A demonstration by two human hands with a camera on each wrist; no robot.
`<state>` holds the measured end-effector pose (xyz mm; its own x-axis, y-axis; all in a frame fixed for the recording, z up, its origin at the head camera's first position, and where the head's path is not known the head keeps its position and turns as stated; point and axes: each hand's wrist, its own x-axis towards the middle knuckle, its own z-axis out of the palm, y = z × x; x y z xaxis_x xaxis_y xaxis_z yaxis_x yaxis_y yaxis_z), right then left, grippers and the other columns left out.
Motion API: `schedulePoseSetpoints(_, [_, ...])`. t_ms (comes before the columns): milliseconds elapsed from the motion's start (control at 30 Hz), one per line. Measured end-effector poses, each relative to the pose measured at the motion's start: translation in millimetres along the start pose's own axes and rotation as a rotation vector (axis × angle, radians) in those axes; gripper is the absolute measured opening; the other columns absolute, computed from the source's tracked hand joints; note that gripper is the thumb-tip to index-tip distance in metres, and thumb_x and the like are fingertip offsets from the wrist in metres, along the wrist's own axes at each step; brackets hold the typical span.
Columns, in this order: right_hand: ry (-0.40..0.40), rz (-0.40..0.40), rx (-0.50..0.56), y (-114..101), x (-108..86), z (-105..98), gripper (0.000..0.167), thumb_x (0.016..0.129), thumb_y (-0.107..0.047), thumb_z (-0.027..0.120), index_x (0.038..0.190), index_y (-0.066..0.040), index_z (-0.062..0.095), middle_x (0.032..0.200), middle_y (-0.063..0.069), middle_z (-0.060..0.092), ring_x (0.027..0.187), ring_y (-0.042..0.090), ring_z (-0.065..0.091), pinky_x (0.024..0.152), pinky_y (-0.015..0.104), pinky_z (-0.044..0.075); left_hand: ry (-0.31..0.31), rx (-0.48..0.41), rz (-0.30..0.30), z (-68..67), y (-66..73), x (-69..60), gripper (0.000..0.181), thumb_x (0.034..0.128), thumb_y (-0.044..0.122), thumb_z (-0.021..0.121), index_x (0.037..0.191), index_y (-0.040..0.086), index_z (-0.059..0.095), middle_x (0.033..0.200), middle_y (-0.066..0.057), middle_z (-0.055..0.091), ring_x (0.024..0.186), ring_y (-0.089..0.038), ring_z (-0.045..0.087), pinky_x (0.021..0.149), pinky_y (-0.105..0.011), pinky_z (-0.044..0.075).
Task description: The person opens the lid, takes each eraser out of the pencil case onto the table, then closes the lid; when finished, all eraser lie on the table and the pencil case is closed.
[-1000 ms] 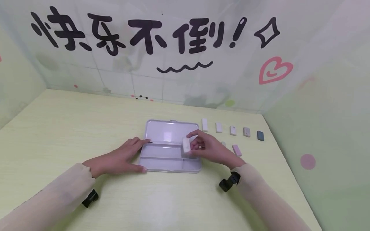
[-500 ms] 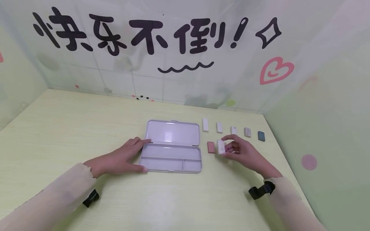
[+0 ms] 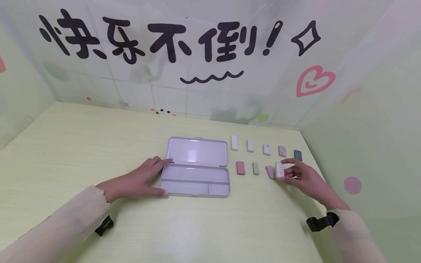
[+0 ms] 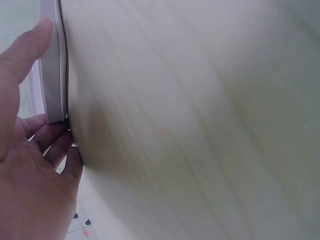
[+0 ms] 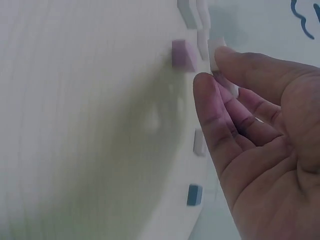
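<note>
An open light-purple pencil case [image 3: 184, 187] lies flat on the table, its lid folded back. My left hand [image 3: 136, 181] rests at its left end, with the thumb at the front corner and fingertips near the hinge. In the left wrist view the thumb touches the side of the case. My right hand [image 3: 306, 179] pinches a white eraser [image 3: 279, 170] between thumb and fingers, beside a purple eraser [image 3: 270, 172]. In the right wrist view the white eraser [image 5: 215, 52] is partly hidden behind the thumb.
Left of the purple eraser lie a pink eraser [image 3: 241, 168] and a grey-green eraser [image 3: 255, 168]. Behind them runs a row of several blocks, from a white one [image 3: 234, 143] to a dark blue one [image 3: 298, 155]. A printed wall [image 3: 210, 98] bounds the table's back.
My right hand has moved right with the white eraser, from over the case past the pink and grey-green erasers to beside the purple one. The left hand has stayed at the case.
</note>
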<state>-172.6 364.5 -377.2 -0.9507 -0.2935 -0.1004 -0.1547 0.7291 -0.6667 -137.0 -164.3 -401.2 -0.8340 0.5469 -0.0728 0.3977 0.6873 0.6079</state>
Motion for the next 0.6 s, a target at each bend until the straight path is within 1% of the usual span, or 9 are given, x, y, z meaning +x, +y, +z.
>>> schedulePoseSetpoints(133, [0.019, -0.002, -0.023, 11.3, -2.9, -4.8, 0.051, 0.097, -0.010, 0.074, 0.142, 0.000, 0.052, 0.112, 0.018, 0.070, 0.090, -0.005, 0.064, 0.075, 0.019, 0.055, 0.002, -0.002, 0.000, 0.1, 0.7, -0.2, 0.099, 0.0871, 0.050, 0.082, 0.161, 0.005, 0.033, 0.135, -0.010, 0.049, 0.125, -0.027, 0.043, 0.107, -0.054, 0.045])
schedulePoseSetpoints(267, [0.010, -0.011, -0.030, 20.6, -2.6, -8.9, 0.050, 0.098, -0.007, 0.072, 0.142, 0.002, 0.052, 0.120, 0.023, 0.067, 0.093, -0.006, 0.063, 0.076, 0.019, 0.056, 0.006, 0.001, 0.002, 1.0, -0.4, -0.5, 0.098, 0.0871, 0.050, 0.082, 0.160, 0.006, 0.033, 0.135, -0.010, 0.050, 0.125, -0.027, 0.043, 0.107, -0.053, 0.045])
schedulePoseSetpoints(433, [0.012, -0.018, -0.062, 31.3, 0.9, -12.5, 0.049, 0.097, -0.005, 0.073, 0.141, 0.004, 0.053, 0.116, 0.022, 0.067, 0.093, -0.005, 0.061, 0.076, 0.019, 0.056, 0.009, 0.002, 0.004, 1.7, -1.9, -0.4, 0.099, 0.0871, 0.051, 0.082, 0.161, 0.006, 0.033, 0.134, -0.009, 0.049, 0.125, -0.026, 0.043, 0.107, -0.052, 0.045])
schedulePoseSetpoints(600, [-0.004, 0.003, -0.088, 37.2, 3.0, -13.6, 0.049, 0.097, -0.006, 0.072, 0.141, 0.006, 0.053, 0.112, 0.020, 0.068, 0.090, -0.004, 0.061, 0.073, 0.020, 0.055, 0.006, -0.006, -0.004, 1.7, -1.6, -0.4, 0.099, 0.0872, 0.051, 0.082, 0.161, 0.007, 0.032, 0.134, -0.009, 0.049, 0.125, -0.026, 0.043, 0.107, -0.053, 0.045])
